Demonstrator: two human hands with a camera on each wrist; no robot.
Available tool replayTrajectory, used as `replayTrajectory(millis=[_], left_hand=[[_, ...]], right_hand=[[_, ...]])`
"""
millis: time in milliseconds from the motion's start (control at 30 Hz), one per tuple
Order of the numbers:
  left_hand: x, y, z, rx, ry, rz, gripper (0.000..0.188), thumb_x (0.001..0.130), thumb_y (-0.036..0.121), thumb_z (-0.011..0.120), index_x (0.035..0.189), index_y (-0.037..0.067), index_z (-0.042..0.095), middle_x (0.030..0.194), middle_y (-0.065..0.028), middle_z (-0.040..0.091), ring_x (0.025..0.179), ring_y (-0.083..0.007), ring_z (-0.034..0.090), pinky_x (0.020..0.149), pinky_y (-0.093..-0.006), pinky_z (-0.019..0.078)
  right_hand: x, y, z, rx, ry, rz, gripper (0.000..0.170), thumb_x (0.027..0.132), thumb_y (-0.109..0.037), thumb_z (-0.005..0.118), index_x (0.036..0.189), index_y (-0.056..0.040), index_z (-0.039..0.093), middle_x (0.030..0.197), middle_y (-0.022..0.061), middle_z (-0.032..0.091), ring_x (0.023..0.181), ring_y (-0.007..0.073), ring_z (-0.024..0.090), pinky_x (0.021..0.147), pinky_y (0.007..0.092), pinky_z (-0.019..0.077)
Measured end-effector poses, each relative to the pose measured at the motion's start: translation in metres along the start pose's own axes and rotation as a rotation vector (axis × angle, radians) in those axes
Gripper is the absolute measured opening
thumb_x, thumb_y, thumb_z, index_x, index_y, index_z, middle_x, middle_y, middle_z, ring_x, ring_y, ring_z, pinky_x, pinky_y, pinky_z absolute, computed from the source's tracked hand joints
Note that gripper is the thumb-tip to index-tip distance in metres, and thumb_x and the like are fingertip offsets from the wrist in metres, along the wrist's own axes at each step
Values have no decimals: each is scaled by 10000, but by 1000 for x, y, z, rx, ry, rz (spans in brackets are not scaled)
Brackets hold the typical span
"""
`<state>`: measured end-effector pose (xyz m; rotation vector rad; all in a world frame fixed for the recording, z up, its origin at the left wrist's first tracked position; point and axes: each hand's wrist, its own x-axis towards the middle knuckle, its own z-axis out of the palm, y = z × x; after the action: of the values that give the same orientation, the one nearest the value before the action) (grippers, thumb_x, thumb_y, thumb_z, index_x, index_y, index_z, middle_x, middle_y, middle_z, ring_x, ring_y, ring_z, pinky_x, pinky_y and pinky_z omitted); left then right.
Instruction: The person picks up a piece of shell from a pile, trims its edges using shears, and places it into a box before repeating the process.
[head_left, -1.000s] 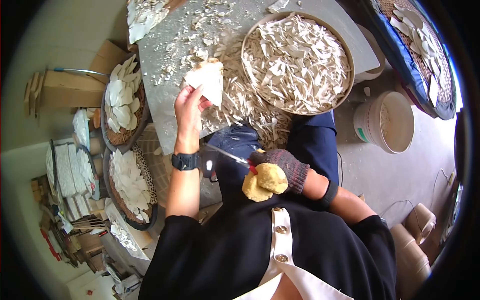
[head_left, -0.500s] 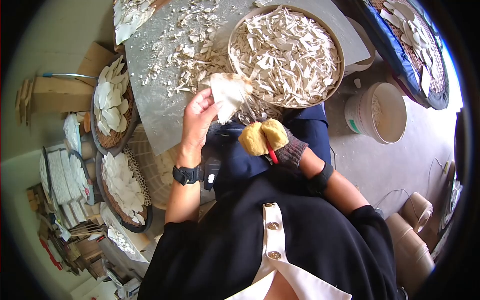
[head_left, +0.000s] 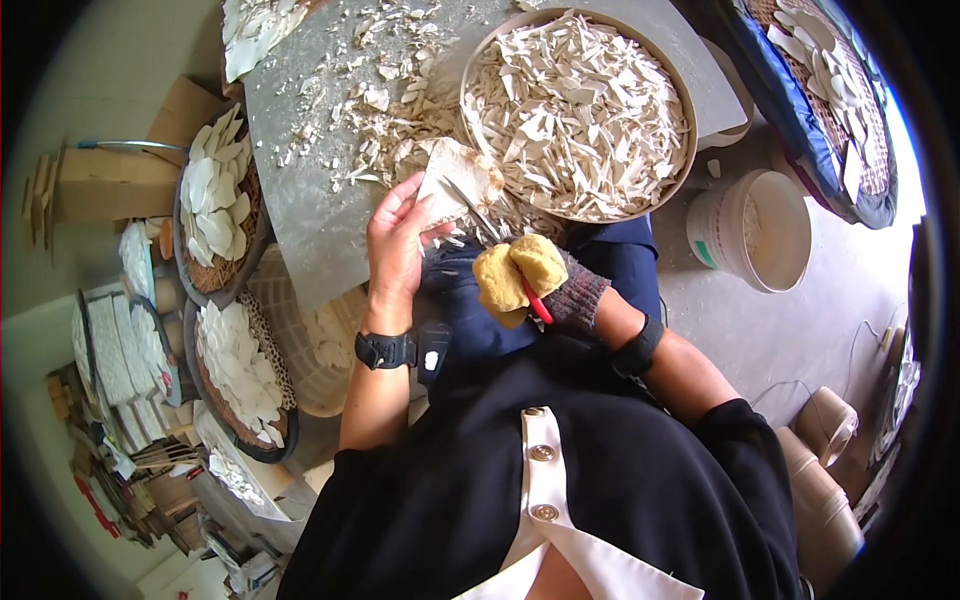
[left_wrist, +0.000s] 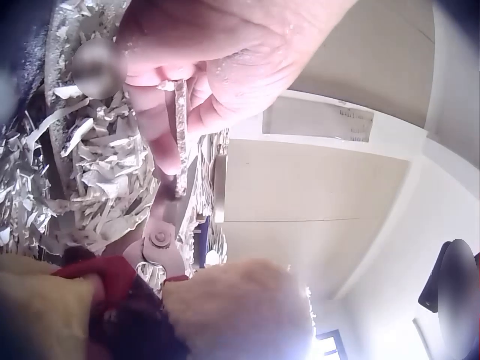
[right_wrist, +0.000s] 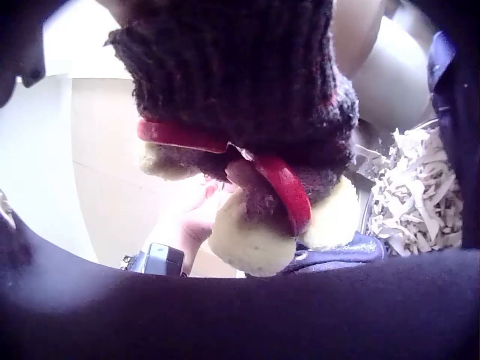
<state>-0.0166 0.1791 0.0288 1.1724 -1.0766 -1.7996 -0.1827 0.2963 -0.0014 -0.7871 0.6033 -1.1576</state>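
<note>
My left hand [head_left: 398, 240] pinches a flat white piece [head_left: 452, 178] with a brownish ragged far edge, thumb on top. Seen edge-on in the left wrist view, that piece [left_wrist: 181, 139] is thin and speckled. A dark knitted glove covers my right hand [head_left: 582, 298], which grips red-handled shears [head_left: 538, 303]. Thick yellow padding [head_left: 540, 262] bulges at the fingers by the handles. The shears' slim metal blades overlap the white piece in the head view; their pivot [left_wrist: 159, 238] shows just below it in the left wrist view. The red handles [right_wrist: 281, 191] lie spread apart against the glove.
A round tray [head_left: 690, 150] heaped with white strips stands at the table's front edge. Scraps litter the grey table [head_left: 300, 235]. Baskets of white pieces [head_left: 215, 205] stand at left, a white bucket [head_left: 725, 235] at right. A blue-edged basket [head_left: 815, 150] is at upper right.
My right hand has moved up from the lap with the shears, bringing the blades to the white piece. My left hand has shifted slightly right and down with the piece, now turned.
</note>
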Motion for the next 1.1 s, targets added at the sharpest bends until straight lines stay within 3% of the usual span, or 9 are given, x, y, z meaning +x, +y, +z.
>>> replayTrajectory(millis=[300,467,567,733,767,867,900,1000,1100], left_hand=[[10,2,-4,31,-12,-76,338,849,37,549,1179,-22,509,1002,-109,621,842,-170,629,636,-278,563],[15,-2,-6,12,-12,-109,335,844,42,559,1171,-16,513,987,-103,622,830,-175,633,628,-276,561],[15,2,-6,24,-49,-125,282,837,50,572,1110,-8,538,973,-95,623,819,-170,633,620,-267,556],[11,16,-18,291,-205,-146,262,824,59,584,1073,22,513,960,-86,621,796,-168,637,618,-247,541],[11,14,-20,274,-232,-168,339,814,43,586,1131,22,468,986,-105,608,791,-178,630,640,-261,537],[6,9,-12,97,-33,23,444,781,0,610,1181,13,419,910,-115,619,769,-179,628,645,-271,533],[7,6,-11,-4,42,87,464,767,-30,606,1183,-4,401,926,-133,612,776,-194,625,657,-300,537],[10,-6,-12,-88,207,179,422,796,-11,600,1175,4,414,946,-146,612,775,-199,625,652,-297,539],[3,-6,-10,20,97,148,321,837,4,562,1143,-2,466,1001,-141,604,845,-193,616,685,-292,533]], right_hand=[[24,15,-14,-361,29,-154,293,909,-232,429,928,-14,623,862,152,647,798,263,625,716,323,479],[22,31,-26,-307,55,50,273,906,-187,501,999,55,586,981,125,637,899,159,610,804,287,484],[23,33,-25,-429,58,-53,244,898,-185,489,970,25,590,943,134,634,873,204,607,777,306,479],[18,16,-7,-154,95,-118,220,891,-178,453,895,-20,606,875,152,635,837,274,602,712,342,466],[20,15,-9,-634,82,-239,208,892,-157,461,884,-6,604,854,147,635,810,253,607,701,340,466],[14,8,3,-494,121,-193,216,894,-174,464,878,-10,603,848,141,636,791,244,607,700,344,465],[22,20,-11,-34,-125,-77,237,892,-206,470,882,-14,608,849,141,638,776,242,607,694,342,468],[3,26,1,-686,65,-85,306,898,-235,461,938,40,589,873,142,632,819,218,612,730,313,486],[11,34,-6,328,-45,12,342,893,-228,487,1022,82,549,964,156,620,896,221,604,780,325,490]])
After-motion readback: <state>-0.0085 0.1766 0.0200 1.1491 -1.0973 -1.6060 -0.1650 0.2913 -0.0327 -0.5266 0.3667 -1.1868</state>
